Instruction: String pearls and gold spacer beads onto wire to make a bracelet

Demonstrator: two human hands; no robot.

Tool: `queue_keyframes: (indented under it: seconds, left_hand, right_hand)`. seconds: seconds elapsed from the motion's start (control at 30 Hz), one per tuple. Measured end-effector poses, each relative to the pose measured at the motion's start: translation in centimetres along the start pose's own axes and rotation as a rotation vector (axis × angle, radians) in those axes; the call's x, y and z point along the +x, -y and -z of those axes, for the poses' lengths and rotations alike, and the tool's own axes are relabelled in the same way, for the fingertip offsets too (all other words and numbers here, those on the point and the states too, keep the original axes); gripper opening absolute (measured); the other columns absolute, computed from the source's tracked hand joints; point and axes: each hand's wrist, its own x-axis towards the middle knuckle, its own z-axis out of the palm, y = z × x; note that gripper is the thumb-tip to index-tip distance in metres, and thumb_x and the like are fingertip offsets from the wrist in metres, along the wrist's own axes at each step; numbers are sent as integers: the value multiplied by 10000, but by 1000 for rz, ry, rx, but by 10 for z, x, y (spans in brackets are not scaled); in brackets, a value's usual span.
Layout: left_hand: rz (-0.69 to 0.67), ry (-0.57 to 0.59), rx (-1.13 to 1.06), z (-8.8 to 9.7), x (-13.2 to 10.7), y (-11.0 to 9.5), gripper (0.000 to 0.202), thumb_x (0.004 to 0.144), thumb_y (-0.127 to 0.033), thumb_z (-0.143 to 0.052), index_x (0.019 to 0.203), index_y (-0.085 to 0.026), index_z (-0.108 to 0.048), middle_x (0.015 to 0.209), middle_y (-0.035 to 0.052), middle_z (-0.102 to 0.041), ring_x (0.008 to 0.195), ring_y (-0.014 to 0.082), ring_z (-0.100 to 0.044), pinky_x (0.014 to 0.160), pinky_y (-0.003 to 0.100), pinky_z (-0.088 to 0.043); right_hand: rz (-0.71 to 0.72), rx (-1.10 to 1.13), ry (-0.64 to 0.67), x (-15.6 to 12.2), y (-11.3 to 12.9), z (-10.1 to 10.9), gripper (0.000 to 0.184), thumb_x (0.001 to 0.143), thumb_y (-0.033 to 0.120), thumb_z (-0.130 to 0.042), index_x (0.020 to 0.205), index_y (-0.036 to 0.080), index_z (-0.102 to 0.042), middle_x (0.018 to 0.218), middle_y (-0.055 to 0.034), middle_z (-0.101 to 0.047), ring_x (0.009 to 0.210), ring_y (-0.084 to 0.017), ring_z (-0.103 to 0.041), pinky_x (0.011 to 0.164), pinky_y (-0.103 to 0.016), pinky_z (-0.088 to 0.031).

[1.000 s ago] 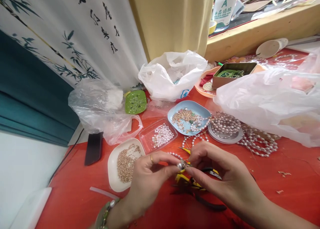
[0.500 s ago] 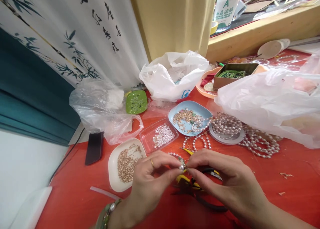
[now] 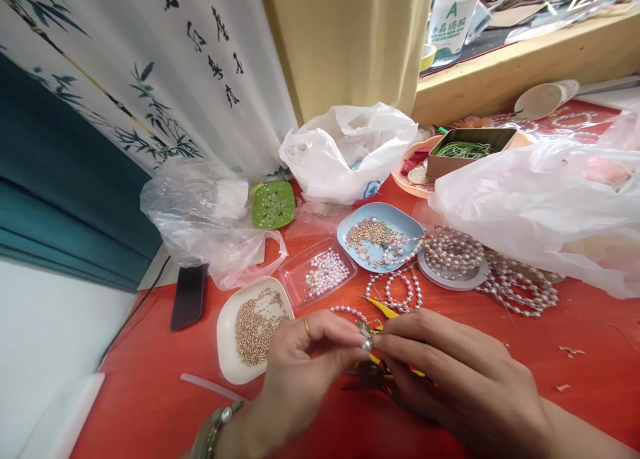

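Both my hands meet low in the middle over the red table. My left hand (image 3: pixel 305 365), with a ring and a beaded bracelet, pinches a small pearl bead piece (image 3: pixel 367 343) between thumb and fingertips. My right hand (image 3: pixel 450 372) pinches the same piece from the right, fingers closed. Yellow-handled pliers (image 3: pixel 383 310) lie on the table under and behind my hands, mostly hidden. A short pearl strand (image 3: pixel 350 310) trails left of the pinch.
A white dish of gold beads (image 3: pixel 227 325), a clear tray of pearls (image 3: pixel 300 272), a blue dish of findings (image 3: pixel 350 229) and a spool of pearl chain (image 3: pixel 453 255) lie beyond my hands. Plastic bags (image 3: pixel 540 205), a green dish (image 3: pixel 273 204), a tin (image 3: pixel 470 145) and a dark phone (image 3: pixel 187 295) surround them.
Both hands have dropped slightly toward me while keeping the pinch on the bead piece. The right hand now covers more of the pliers.
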Motion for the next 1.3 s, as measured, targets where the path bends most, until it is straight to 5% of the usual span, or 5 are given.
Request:
queue_keyframes:
  seconds: [0.27,0.6,0.83,1.3]
  left_hand:
    - [43,129,-1,4,3,-4,254,695,-173,-667,946,-211,-675,703,13,-663,598,107,-613,556,188,-546]
    - [-34,124,98,2,4,-5,80,671,-169,-688,751,-166,-687,672,32,-669,615,129,-625,569,209,-535]
    - [-209,133,210,5,6,-2,147,663,-91,-684,779,-182,-685,830,43,-658,732,135,-628,666,236,-530]
    - [-405,224,310,8,3,-3,136,705,-110,-658,827,-158,-621,712,27,-663,649,116,-612,613,224,-508]
  right_hand:
    - [-27,28,-22,7,-1,-2,194,706,24,-533,763,197,-599,659,-31,-665,566,-113,-609,538,-189,-512]
    - [-156,204,31,10,-1,-3,170,706,41,-515,727,196,-582,632,-16,-633,540,-100,-589,501,-178,-493]
    - [-198,269,89,9,-1,-1,155,703,34,-533,705,178,-588,609,-9,-620,522,-86,-564,487,-156,-472]
    - [-352,458,317,7,-10,4,96,755,99,-573,715,180,-541,629,20,-602,534,-75,-558,519,-154,-454]
